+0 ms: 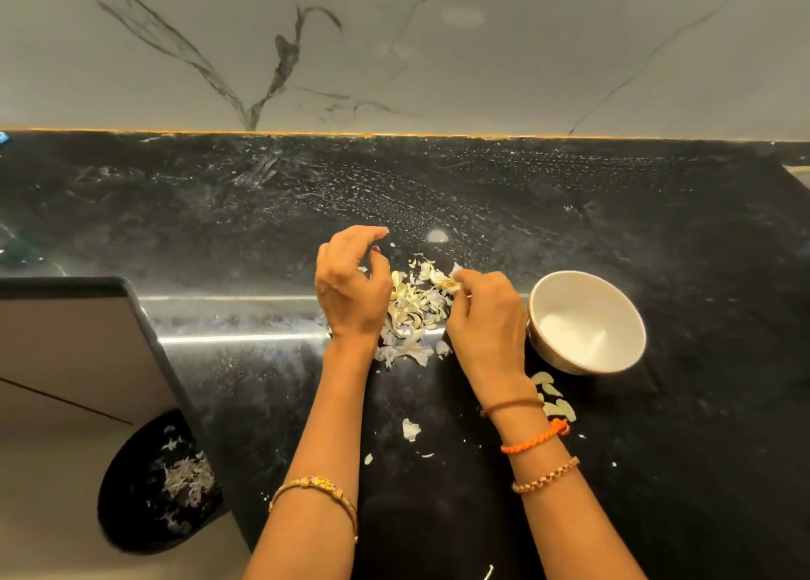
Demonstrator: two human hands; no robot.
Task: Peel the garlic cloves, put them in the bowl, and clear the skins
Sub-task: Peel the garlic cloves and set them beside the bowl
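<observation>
skins, a loose pile of pale papery garlic skins (414,307), lie on the black speckled stone surface (657,211) just left of the white round ceramic bowl (587,322), between the two hands. the right hand (486,329) pinches a piece at the pile's far edge, skin or stem end, i cannot tell which; the left hand (350,290) hovers over the pile's left side, fingers curled, seemingly holding nothing. the bowl looks empty, while a few peeled cream garlic cloves (553,397) sit on the surface just in front of it. judging from this, the step is gathering skins: better to cup both hands inward and sweep toward the surface edge left of the bowl, above the black round bin (162,483), than to pick flakes singly. light flakes scatter easily, so move slowly, and keep the cloves apart from the sweep.
</observation>
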